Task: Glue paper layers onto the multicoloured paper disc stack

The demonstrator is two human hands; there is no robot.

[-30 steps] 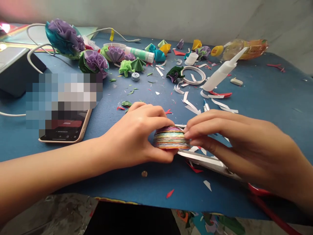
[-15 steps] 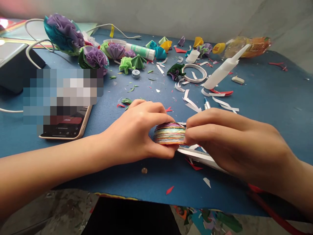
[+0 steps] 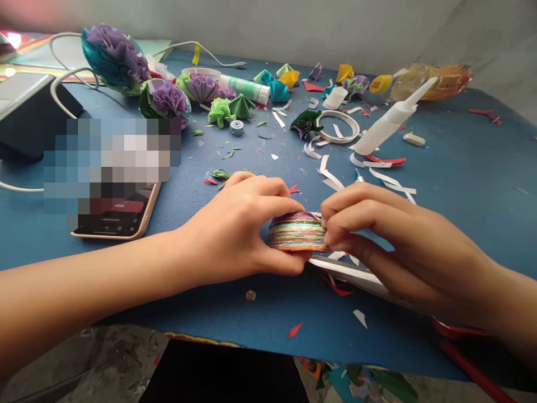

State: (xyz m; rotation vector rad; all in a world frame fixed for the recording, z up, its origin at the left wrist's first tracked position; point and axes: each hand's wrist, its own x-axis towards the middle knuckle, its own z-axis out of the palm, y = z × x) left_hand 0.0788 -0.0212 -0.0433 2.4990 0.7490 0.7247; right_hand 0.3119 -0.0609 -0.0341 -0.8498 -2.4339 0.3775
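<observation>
A thick stack of multicoloured paper layers (image 3: pixel 298 232) stands near the middle of the blue table. My left hand (image 3: pixel 247 226) grips it, fingers over the top and thumb at the lower front. The fingertips of my right hand (image 3: pixel 377 235) are pinched at the stack's right end; whether they grip one layer or several is too small to tell. Under my right hand lie scissors with grey blades (image 3: pixel 352 272) and red handles (image 3: pixel 474 355), partly hidden by the hand. White paper strips (image 3: pixel 331 178) are scattered behind the stack.
A phone (image 3: pixel 113 215) lies left. Behind are folded paper balls (image 3: pixel 115 59), a glue stick (image 3: pixel 244 89), a tape ring (image 3: pixel 338 126), a white glue bottle (image 3: pixel 386 127), an eraser (image 3: pixel 414 139) and an orange-labelled bottle (image 3: pixel 448 82). The table's front edge (image 3: pixel 201 337) runs below my hands.
The fingers of my right hand have shifted at the stack's right end, with a wider gap between fingers and thumb. The whole view has moved slightly; my left hand keeps its hold.
</observation>
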